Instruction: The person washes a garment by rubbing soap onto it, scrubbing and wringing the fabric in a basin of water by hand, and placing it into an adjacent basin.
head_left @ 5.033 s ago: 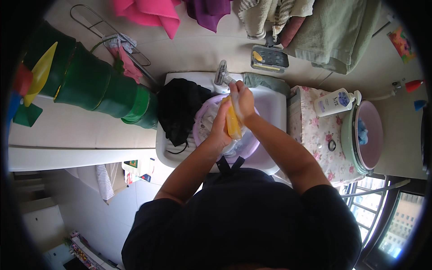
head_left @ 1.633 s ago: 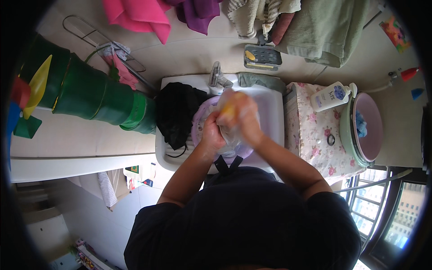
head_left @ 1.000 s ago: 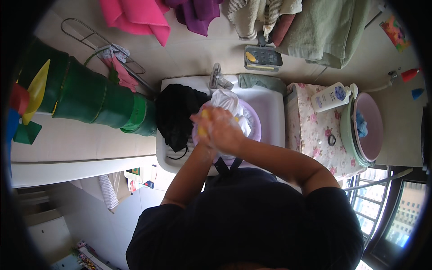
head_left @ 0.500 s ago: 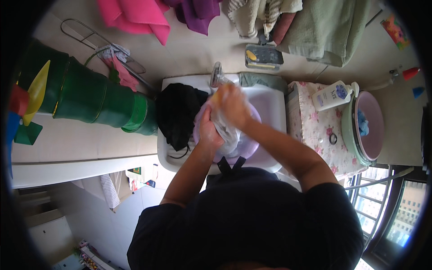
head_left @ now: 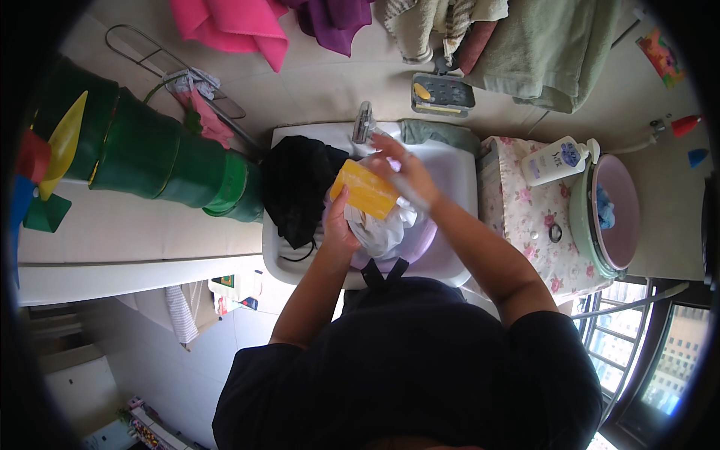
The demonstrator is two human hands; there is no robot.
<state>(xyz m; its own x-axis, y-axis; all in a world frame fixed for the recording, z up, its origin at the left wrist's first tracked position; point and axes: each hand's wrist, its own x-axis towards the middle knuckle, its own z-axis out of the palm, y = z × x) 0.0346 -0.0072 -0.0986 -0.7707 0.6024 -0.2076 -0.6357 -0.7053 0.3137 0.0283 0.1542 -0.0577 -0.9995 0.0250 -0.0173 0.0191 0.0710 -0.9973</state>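
A yellow bar of soap (head_left: pixel 366 189), streaked with white lather, is tilted above the sink. My left hand (head_left: pixel 342 227) is closed on its lower left edge, with the thumb lying along it. To the right of the soap, my right hand (head_left: pixel 411 177) has its fingers apart and holds nothing; motion smears it a little. Below the soap, a wet white cloth (head_left: pixel 381 237) is bunched up beside my left fingers. It lies in a lavender basin (head_left: pixel 421 251), partly hidden by the cloth and hands. Whether my left fingers also grip the cloth is hidden.
The basin stands in a white sink (head_left: pixel 463 187) with a tap (head_left: pixel 363 124). Black clothing (head_left: pixel 298 187) fills its left side. A soap dish (head_left: pixel 442 95) hangs above. Rightward are a pump bottle (head_left: pixel 556 161) and stacked basins (head_left: pixel 619 210) on a flowered cover (head_left: pixel 525 217).
The yellow soap, earlier a blur under my right hand, is now in my left. My right hand has moved off to the right and its fingers have spread.
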